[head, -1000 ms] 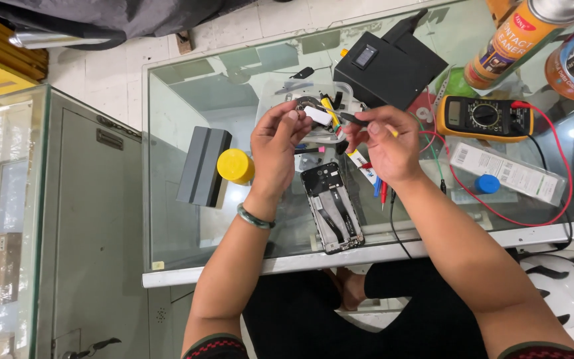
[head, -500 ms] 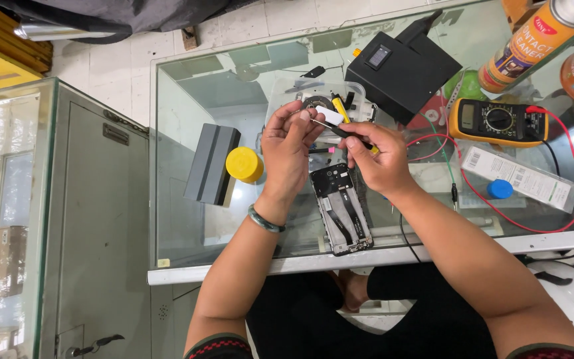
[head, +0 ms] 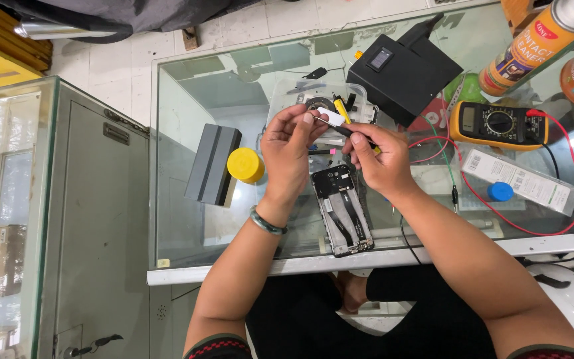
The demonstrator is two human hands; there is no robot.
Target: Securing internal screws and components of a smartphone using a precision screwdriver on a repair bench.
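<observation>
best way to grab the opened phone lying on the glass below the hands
Probably take the opened phone by its two long edges, coming from above near the lower end. It lies flat with its internals facing up, and both hands hover over its top end, so the lower half is free.

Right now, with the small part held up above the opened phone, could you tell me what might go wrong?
1. The small white part is pinched between left hand fingertips and a thin tool in the right hand; it could slip and drop onto the opened phone.
2. The phone lies near the glass table edge; a nudge might push it off.
</observation>
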